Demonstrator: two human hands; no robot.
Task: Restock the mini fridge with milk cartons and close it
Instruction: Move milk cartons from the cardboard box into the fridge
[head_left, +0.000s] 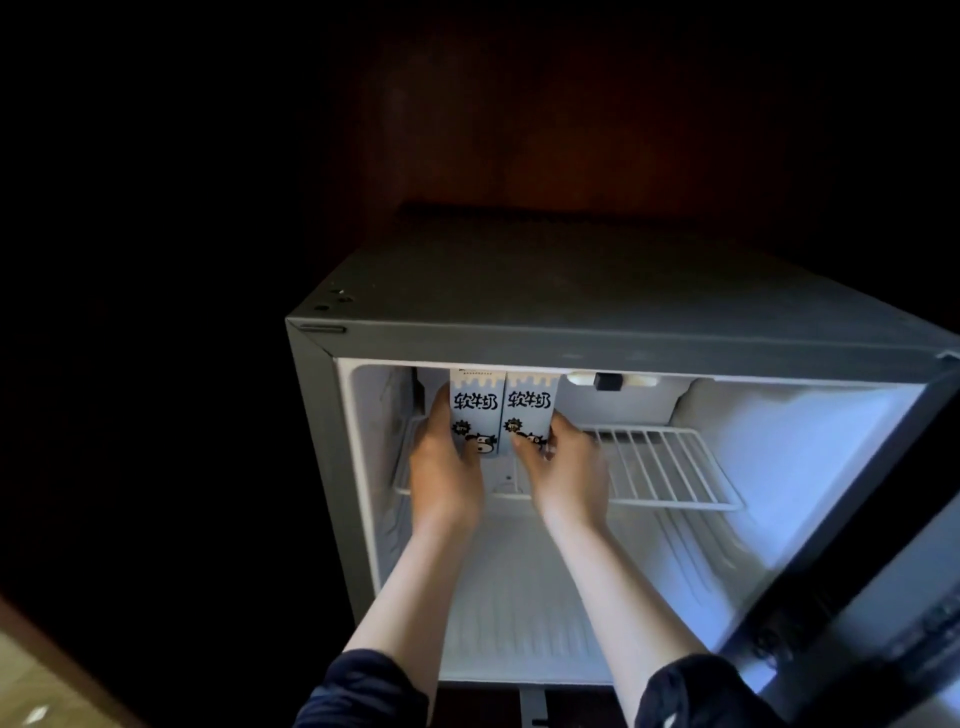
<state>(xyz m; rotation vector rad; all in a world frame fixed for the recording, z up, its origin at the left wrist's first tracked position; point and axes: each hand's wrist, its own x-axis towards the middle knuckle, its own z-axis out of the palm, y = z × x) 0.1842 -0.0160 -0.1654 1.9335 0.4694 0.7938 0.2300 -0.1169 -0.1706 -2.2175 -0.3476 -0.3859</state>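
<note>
Head view. Fridge (571, 312) door (857, 571) stands open, swung to my right. Both arms reach inside.

Two milk cartons upright on the wire shelf (670, 467), at its back left corner, sides touching, printed fronts toward me.

My left hand (447, 467) wraps the outer side of the left carton (475, 410), fingers curled round it. My right hand (569, 467) holds the right carton (530, 405), thumb across its lower front, the other fingers round its far side.

Reason for the hold, as I judge it: squeezing the pair from both sides keeps them square and tight together, tucked into the corner, so the right stretch of the shelf is left for more cartons.

Floor of the fridge below holds nothing I can see. Closing the door is not yet done.
</note>
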